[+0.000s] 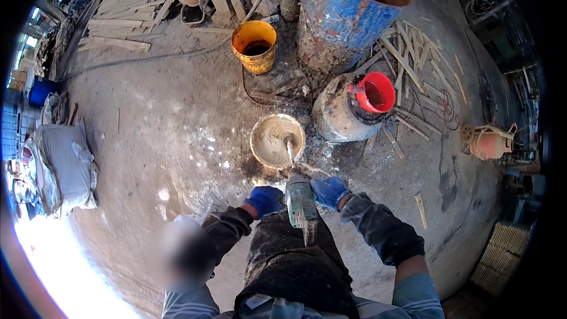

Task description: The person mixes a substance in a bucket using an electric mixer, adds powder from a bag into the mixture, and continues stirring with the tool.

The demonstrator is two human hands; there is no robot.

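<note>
A green electric mixing drill (302,199) stands upright between my hands, its shaft (290,150) reaching down into a round bucket (254,149). Inside the bucket is a pale grey-beige paste (273,134); the shaft's lower end is hidden in it. My left hand (265,201), in a blue glove, is closed at the drill's left side. On the other side my right hand (329,192), gloved in blue too, is closed round the right part of the drill. The handles themselves are mostly covered by the gloves.
Beyond the bucket stand a yellow bucket (254,66) and a tall blue drum (336,32). A red pail (378,93) rests on a paste-smeared container (338,114) at the right. Wood strips (407,53) litter the floor; a wrapped bundle (65,165) lies left.
</note>
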